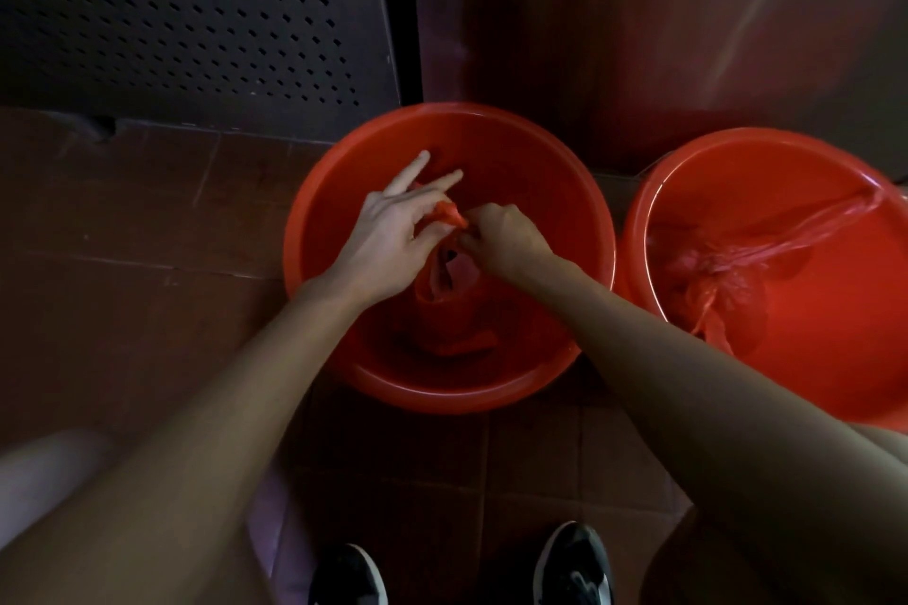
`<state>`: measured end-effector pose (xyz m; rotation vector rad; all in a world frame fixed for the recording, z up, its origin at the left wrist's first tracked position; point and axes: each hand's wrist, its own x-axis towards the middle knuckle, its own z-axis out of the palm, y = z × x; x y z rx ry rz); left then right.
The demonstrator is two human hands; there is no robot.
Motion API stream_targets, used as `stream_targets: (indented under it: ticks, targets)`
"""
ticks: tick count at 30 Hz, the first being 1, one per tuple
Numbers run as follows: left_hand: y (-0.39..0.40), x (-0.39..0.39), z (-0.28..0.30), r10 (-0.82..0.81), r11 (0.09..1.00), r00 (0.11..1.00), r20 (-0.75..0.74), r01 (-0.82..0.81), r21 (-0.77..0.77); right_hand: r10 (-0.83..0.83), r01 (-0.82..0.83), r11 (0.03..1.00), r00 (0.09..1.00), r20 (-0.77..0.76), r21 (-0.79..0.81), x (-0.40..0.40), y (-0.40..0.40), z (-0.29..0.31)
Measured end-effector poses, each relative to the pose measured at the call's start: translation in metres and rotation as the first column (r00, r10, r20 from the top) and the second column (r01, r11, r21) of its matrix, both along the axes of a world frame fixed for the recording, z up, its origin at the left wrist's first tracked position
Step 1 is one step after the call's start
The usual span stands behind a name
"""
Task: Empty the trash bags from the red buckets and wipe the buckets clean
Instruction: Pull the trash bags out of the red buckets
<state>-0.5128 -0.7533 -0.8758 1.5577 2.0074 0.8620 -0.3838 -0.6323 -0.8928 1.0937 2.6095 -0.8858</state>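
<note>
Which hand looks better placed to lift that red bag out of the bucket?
Probably the right hand: its fingers are curled tight on the bag top. The left hand pinches it too, with two fingers sticking out straight.

There is a single view, from a wide-angle camera worn on the person's head, and it looks steeply down and a little forward over both forearms. It sits close above the work: the left hand (388, 236) and right hand (501, 238) meet near the middle of the frame, over the near red bucket (344, 192). Beyond the fingertips the view reaches a perforated dark panel (196, 15) at the top; to the right of the fingers a second red bucket (835, 359) is cut by the frame edge. Behind the fingers, at the bottom edge, the person's black shoes (572, 565) stand on the tiled floor (123, 211). With only one camera, no second view overlaps it.
</note>
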Motion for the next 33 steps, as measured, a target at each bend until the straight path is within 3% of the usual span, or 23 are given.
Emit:
stream_targets:
  ticks: [5, 9, 16, 20, 26, 33]
  targets:
    - [0.006, -0.004, 0.000, 0.082, 0.987, 0.997, 0.014, -0.079, -0.139, 0.179, -0.176, 0.983, 0.983, -0.051, 0.055, 0.009, -0.004, 0.010]
    - [0.011, -0.002, 0.001, 0.188, 0.967, 0.978, 0.089, -0.168, -0.189, 0.171, -0.153, 0.983, 0.966, -0.192, 0.103, 0.019, 0.000, 0.012]
    - [0.022, -0.004, 0.000, 0.348, 0.893, 0.904, 0.248, -0.239, -0.381, 0.247, -0.151, 0.921, 0.939, -0.240, 0.358, 0.034, 0.003, 0.007]
    - [0.024, -0.003, 0.000, 0.318, 0.887, 0.899, 0.300, -0.170, -0.429, 0.199, -0.093, 0.935, 0.937, -0.286, 0.343, 0.030, 0.003, 0.011]
    - [0.022, -0.004, 0.002, 0.234, 0.870, 0.938, 0.257, -0.084, -0.486, 0.291, -0.201, 0.925, 0.921, -0.258, 0.323, 0.036, 0.012, 0.004]
    - [0.017, -0.010, 0.004, 0.218, 0.912, 0.951, 0.221, -0.118, -0.393, 0.178, -0.162, 0.981, 0.969, -0.168, 0.109, 0.032, 0.020, 0.004]
